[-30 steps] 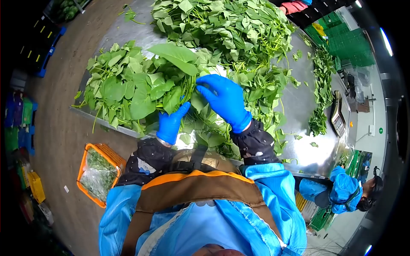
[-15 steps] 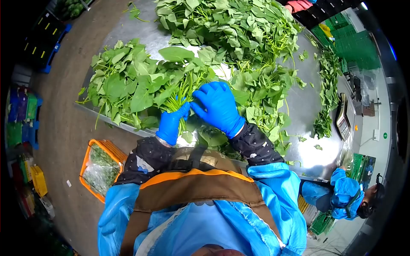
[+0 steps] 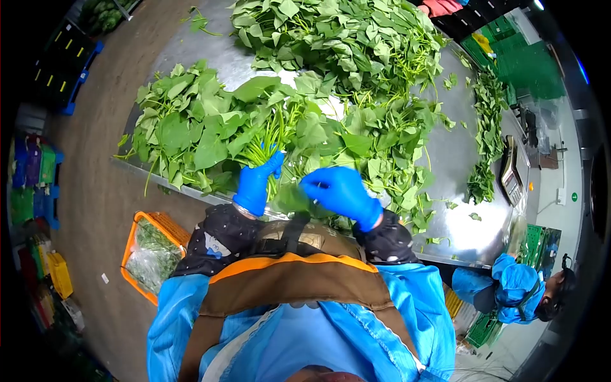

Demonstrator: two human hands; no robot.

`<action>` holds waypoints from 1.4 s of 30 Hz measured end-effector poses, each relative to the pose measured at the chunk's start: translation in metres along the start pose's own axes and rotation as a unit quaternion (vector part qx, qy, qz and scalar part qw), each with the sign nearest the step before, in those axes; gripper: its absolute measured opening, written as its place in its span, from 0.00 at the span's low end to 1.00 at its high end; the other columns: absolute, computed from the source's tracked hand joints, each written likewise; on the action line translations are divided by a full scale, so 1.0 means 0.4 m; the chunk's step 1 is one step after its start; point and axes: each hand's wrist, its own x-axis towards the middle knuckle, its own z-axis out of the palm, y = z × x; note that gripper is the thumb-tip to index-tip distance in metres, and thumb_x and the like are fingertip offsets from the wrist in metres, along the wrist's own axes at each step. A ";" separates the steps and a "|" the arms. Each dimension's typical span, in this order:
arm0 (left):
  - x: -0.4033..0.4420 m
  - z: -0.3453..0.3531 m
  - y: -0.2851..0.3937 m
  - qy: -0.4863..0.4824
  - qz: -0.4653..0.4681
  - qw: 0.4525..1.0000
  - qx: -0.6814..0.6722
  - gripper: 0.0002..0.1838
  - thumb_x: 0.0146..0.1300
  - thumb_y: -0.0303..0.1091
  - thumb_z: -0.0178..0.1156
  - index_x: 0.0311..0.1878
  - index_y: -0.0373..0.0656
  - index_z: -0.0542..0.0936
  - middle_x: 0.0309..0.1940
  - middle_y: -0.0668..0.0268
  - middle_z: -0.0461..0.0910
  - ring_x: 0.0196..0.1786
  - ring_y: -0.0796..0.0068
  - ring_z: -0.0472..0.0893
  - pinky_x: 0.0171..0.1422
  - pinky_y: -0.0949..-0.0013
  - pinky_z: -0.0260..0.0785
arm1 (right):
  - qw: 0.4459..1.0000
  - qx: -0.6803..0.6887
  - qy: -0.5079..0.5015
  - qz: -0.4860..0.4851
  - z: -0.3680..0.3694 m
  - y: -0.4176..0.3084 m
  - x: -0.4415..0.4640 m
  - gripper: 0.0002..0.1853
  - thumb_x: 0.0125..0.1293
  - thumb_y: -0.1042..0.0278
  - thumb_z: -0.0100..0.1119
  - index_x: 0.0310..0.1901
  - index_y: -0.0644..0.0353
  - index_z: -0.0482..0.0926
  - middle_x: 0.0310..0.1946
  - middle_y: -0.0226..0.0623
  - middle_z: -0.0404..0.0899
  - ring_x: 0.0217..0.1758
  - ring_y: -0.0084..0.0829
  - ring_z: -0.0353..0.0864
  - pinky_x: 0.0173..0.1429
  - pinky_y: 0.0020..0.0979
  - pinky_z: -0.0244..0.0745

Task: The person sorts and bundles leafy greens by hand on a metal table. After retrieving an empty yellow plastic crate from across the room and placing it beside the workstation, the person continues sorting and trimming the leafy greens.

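Observation:
My left hand [image 3: 253, 186], in a blue glove, is closed around the stems of a bunch of leafy greens [image 3: 270, 137] at the table's near edge. The bunch's broad leaves fan up and to the left. My right hand [image 3: 344, 194], also blue-gloved, is to the right of the bunch, apart from it, with its fingers curled in a pinch. A motion-blurred green leaf [image 3: 291, 198] shows just left of its fingertips; whether the fingers hold it I cannot tell. Under and beside the right hand lie more loose greens [image 3: 388, 143].
A large heap of greens [image 3: 344, 38] covers the far part of the metal table [image 3: 455, 159]. A strip of greens [image 3: 489, 127] and a scale [image 3: 511, 173] are at the right. An orange crate [image 3: 170, 230] stands on the floor at left. A co-worker [image 3: 515, 286] is at lower right.
My right hand has moved from the bunch's stems down and to the right, towards my body. A blurred leaf now shows near it. My left hand stays around the stems.

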 end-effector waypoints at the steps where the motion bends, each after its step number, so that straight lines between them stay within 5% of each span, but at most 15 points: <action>1: -0.001 -0.003 -0.001 0.001 0.002 1.000 -0.002 0.06 0.59 0.32 0.56 0.34 0.39 0.75 0.24 0.70 0.73 0.26 0.81 0.70 0.33 0.77 0.61 | 0.996 0.066 0.063 -0.012 -0.034 -0.003 0.000 0.05 0.55 0.68 0.58 0.31 0.58 0.81 0.25 0.34 0.78 0.26 0.26 0.76 0.29 0.24 0.68; 4: -0.014 0.007 0.011 0.002 -0.017 1.000 -0.017 0.06 0.57 0.31 0.59 0.35 0.39 0.75 0.24 0.70 0.73 0.26 0.81 0.70 0.31 0.77 0.61 | 0.962 0.102 0.242 -0.073 -0.103 -0.018 0.056 0.04 0.54 0.73 0.59 0.32 0.59 0.81 0.28 0.32 0.78 0.27 0.21 0.74 0.30 0.20 0.67; 6: -0.019 0.022 0.015 0.013 -0.026 0.999 -0.017 0.06 0.55 0.29 0.60 0.34 0.39 0.76 0.23 0.70 0.73 0.24 0.82 0.69 0.29 0.77 0.60 | 0.950 -0.025 0.276 -0.140 -0.108 -0.024 0.112 0.08 0.54 0.71 0.59 0.37 0.57 0.79 0.35 0.32 0.77 0.29 0.26 0.75 0.33 0.24 0.70; 11: -0.022 0.010 0.012 0.004 0.000 1.000 0.002 0.07 0.54 0.29 0.61 0.35 0.39 0.76 0.24 0.70 0.74 0.26 0.81 0.70 0.31 0.77 0.62 | 0.954 -0.169 0.173 -0.176 -0.073 0.002 0.155 0.08 0.51 0.66 0.57 0.34 0.53 0.76 0.32 0.32 0.73 0.32 0.37 0.73 0.34 0.36 0.69; 18: -0.021 0.005 -0.009 0.028 0.012 0.999 0.015 0.06 0.53 0.28 0.61 0.34 0.39 0.76 0.24 0.70 0.74 0.24 0.80 0.70 0.29 0.77 0.61 | 0.942 -0.213 0.154 -0.208 -0.048 0.031 0.170 0.05 0.48 0.67 0.57 0.27 0.56 0.74 0.24 0.35 0.70 0.28 0.38 0.71 0.31 0.37 0.67; 26: -0.024 0.014 -0.016 0.059 0.014 0.998 0.020 0.07 0.54 0.29 0.61 0.35 0.38 0.77 0.24 0.70 0.74 0.25 0.81 0.70 0.29 0.77 0.61 | 0.946 -0.171 0.272 0.032 0.035 0.155 0.161 0.06 0.50 0.66 0.59 0.31 0.53 0.77 0.29 0.36 0.77 0.27 0.36 0.77 0.30 0.31 0.70; 32: -0.011 -0.018 0.008 0.088 0.024 0.996 0.000 0.07 0.56 0.32 0.60 0.32 0.38 0.77 0.24 0.70 0.74 0.28 0.81 0.71 0.34 0.77 0.62 | 0.942 0.125 0.307 -0.053 -0.060 -0.008 -0.024 0.09 0.50 0.79 0.61 0.35 0.60 0.79 0.31 0.35 0.77 0.30 0.28 0.75 0.35 0.24 0.70; 35: -0.009 -0.007 -0.017 0.058 0.011 0.998 0.010 0.08 0.56 0.33 0.61 0.33 0.37 0.78 0.26 0.70 0.75 0.29 0.81 0.72 0.36 0.77 0.64 | 0.967 0.128 0.213 -0.046 -0.015 -0.064 -0.005 0.08 0.54 0.69 0.59 0.35 0.61 0.79 0.32 0.40 0.78 0.33 0.36 0.77 0.38 0.30 0.71; 37: -0.019 0.001 -0.028 0.028 -0.011 0.999 0.044 0.10 0.56 0.33 0.60 0.38 0.37 0.78 0.29 0.69 0.77 0.32 0.80 0.74 0.37 0.76 0.65 | 0.983 0.067 0.167 0.039 0.029 -0.040 0.035 0.19 0.55 0.52 0.56 0.38 0.61 0.78 0.33 0.46 0.78 0.36 0.43 0.77 0.39 0.36 0.71; 39: -0.027 0.012 -0.059 -0.012 0.021 0.997 0.069 0.12 0.52 0.25 0.60 0.42 0.37 0.76 0.35 0.65 0.77 0.34 0.77 0.74 0.38 0.73 0.66 | 0.986 0.075 0.049 0.139 0.025 -0.065 0.058 0.23 0.52 0.48 0.58 0.39 0.61 0.78 0.33 0.47 0.78 0.36 0.44 0.77 0.39 0.38 0.71; 40: -0.014 0.001 -0.108 -0.038 0.036 0.988 0.142 0.12 0.52 0.24 0.59 0.42 0.38 0.76 0.35 0.64 0.77 0.34 0.76 0.74 0.38 0.73 0.66 | 0.978 0.080 -0.002 0.195 0.025 -0.080 0.064 0.25 0.50 0.46 0.59 0.39 0.61 0.78 0.33 0.47 0.77 0.36 0.45 0.77 0.39 0.39 0.71; 41: 0.017 -0.023 -0.154 -0.119 0.035 0.953 0.277 0.08 0.56 0.26 0.55 0.40 0.41 0.76 0.32 0.63 0.77 0.37 0.73 0.75 0.42 0.70 0.67 | 0.974 0.158 0.070 0.145 0.090 -0.039 0.067 0.27 0.47 0.44 0.61 0.40 0.62 0.78 0.33 0.49 0.77 0.37 0.46 0.77 0.40 0.40 0.72; 42: 0.068 -0.131 -0.312 -0.238 0.166 0.767 0.571 0.14 0.63 0.33 0.46 0.50 0.39 0.71 0.41 0.56 0.74 0.42 0.68 0.73 0.50 0.67 0.66 | 0.965 0.194 0.080 0.154 0.113 -0.029 0.051 0.29 0.44 0.43 0.62 0.40 0.62 0.77 0.34 0.49 0.77 0.37 0.47 0.77 0.40 0.40 0.72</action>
